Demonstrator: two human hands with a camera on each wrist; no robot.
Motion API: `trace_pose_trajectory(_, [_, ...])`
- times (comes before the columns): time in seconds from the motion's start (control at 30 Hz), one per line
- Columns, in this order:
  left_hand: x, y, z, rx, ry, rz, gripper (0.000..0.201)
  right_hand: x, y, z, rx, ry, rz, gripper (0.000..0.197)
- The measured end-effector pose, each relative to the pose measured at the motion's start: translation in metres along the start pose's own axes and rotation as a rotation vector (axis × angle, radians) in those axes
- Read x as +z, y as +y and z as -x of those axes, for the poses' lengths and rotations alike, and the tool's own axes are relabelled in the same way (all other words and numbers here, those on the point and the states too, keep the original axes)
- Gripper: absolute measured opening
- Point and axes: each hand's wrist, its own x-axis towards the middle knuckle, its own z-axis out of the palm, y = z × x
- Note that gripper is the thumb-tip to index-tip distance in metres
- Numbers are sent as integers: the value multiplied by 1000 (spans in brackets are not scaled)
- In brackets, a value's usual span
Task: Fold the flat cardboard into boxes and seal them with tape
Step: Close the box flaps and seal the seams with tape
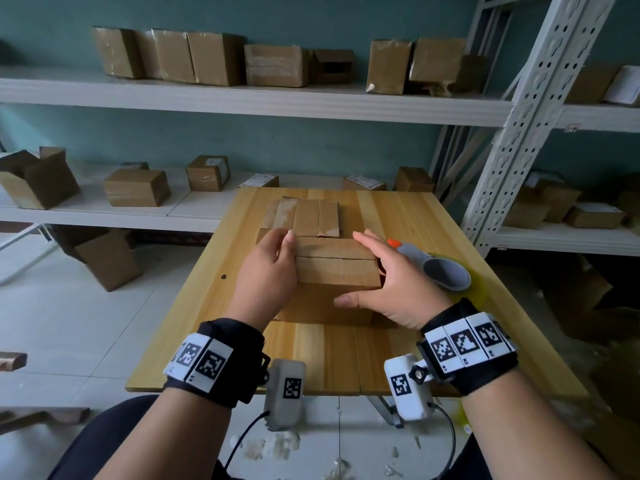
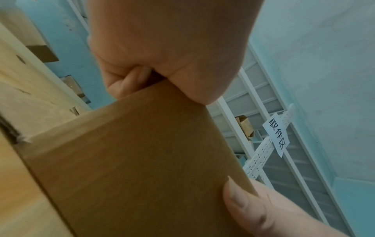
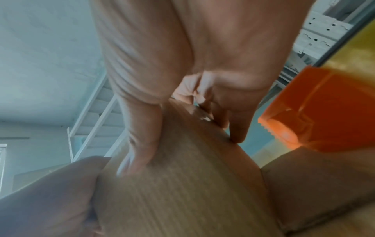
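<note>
White metal shelving (image 1: 242,102) carrying brown cartons spans the wall behind a pale wooden table (image 1: 398,216). At the table's centre stands a folded brown cardboard box (image 1: 336,268), its top flaps closed, in front of a stack of flat cardboard blanks (image 1: 304,216). The left hand (image 1: 270,271) grips the box's left side; the right hand (image 1: 394,285) clasps its right side. A grey-and-orange tape dispenser (image 1: 440,268) lies just right of that hand.

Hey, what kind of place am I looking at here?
Probably a parcel storeroom or packing room: white metal shelving lined with cardboard parcels, and a wooden table with a tape dispenser.
</note>
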Motion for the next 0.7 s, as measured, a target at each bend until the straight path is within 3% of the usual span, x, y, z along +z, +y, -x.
trace_pose_trajectory(0.13, [3, 2, 1, -21, -31, 40, 38, 1, -4, 0, 48, -6, -9, 125])
trace_pose_trajectory(0.27, [6, 1, -1, -34, 3, 57, 39, -3, -8, 0, 62, 54, -139, 111])
trace_pose_trajectory(0.43, [8, 0, -8, -65, 36, 36, 41, -2, -9, -3, 74, 53, -203, 109])
trace_pose_trajectory(0.57, [12, -1, -11, -103, 16, 75, 42, 4, -15, -5, 153, -4, -269, 124])
trace_pose_trajectory(0.7, [14, -1, -10, -101, 0, 38, 44, 14, -31, -7, 248, 94, -347, 87])
